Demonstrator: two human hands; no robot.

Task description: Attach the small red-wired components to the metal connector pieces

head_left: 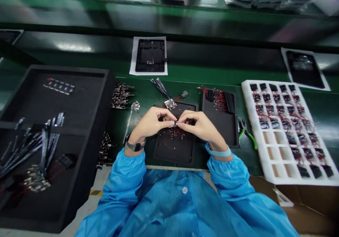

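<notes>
Above a black tray, my left hand and my right hand meet, thumbs and forefingers pinched together. Between the fingertips is a small electronic part, mostly covered by the fingers, so its kind does not show. Both hands are closed on it. Tiny red and white bits lie scattered on the tray below. Just beyond my hands are a small circuit board with dark flat cables and a dark connector on red wires. Another small board rests left of them.
A large black foam box with flat cables stands left. Right are a second black tray with red wires, green-handled cutters and a white foam tray of wired black parts. A tablet-like panel lies on the bench behind.
</notes>
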